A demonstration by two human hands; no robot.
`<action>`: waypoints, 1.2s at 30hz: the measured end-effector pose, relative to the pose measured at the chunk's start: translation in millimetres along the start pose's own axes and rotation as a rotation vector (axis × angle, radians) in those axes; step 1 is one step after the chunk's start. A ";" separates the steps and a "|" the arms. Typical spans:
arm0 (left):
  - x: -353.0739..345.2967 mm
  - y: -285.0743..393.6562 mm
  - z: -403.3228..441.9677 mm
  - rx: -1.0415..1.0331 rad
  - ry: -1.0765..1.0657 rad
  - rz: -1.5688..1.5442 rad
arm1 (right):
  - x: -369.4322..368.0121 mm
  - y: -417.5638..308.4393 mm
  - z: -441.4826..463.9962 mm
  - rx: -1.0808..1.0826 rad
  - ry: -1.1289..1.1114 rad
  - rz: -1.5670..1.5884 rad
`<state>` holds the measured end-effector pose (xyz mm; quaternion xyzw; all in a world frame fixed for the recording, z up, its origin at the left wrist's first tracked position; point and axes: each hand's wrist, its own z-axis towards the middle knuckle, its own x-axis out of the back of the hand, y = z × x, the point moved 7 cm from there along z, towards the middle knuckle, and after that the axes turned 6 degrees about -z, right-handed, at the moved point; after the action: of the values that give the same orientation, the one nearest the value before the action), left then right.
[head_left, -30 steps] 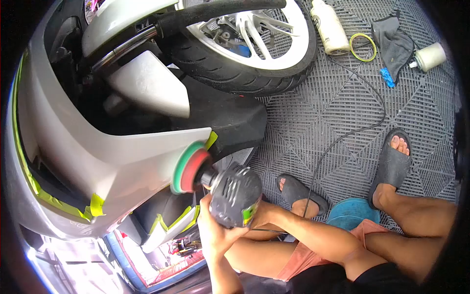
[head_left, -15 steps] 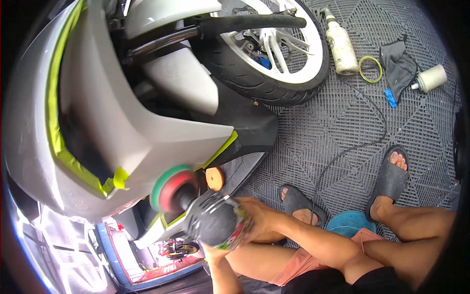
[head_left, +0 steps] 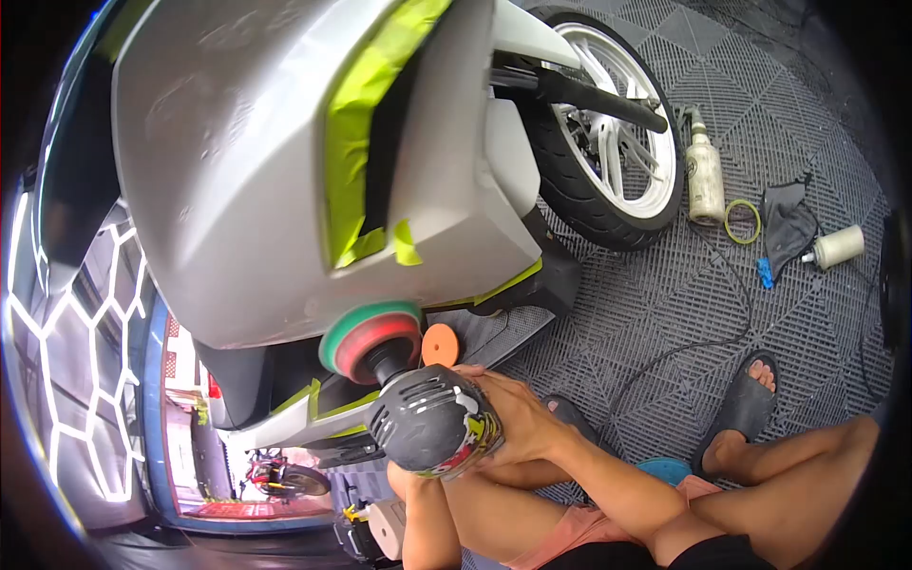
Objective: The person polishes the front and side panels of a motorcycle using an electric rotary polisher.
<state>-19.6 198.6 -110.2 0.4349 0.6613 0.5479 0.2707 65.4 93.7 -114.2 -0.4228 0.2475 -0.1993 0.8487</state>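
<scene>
An electric polisher [head_left: 427, 423] with a black body is held in both of my hands. My right hand [head_left: 518, 413] is closed around its body from the right. Behind and under the tool, my left hand [head_left: 416, 480] is mostly hidden, its wrist just below the casing. The round pad [head_left: 380, 342], green-edged and reddish, lies against the lower edge of a grey motorcycle panel [head_left: 256, 237]; whether it fully touches cannot be made out. Yellow-green masking tape [head_left: 351, 190] borders a dark opening in that panel. An orange disc pad [head_left: 440, 346] sits beside the polisher, on the footboard.
The front wheel [head_left: 622, 142] is at the upper middle. On the grey grid floor lie a spray bottle [head_left: 704, 180], a tape roll [head_left: 758, 223], a dark cloth [head_left: 787, 228] and a white bottle [head_left: 839, 247]. A cord [head_left: 703, 342] crosses the floor. A blue bucket [head_left: 665, 467] is under me.
My view has turned, so the motorcycle and floor items appear lower and further right. Both hands still hold the polisher, its pad now along the panel's lower edge.
</scene>
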 end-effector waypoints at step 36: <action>-8.2 64.7 -10.6 -0.631 -0.349 -0.098 | -18.3 -19.0 -12.3 -0.147 0.056 -0.243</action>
<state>-6.5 187.6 -46.4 0.3846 0.4236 0.6289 0.5264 41.1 85.5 -100.5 -0.5048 0.2319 -0.2938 0.7779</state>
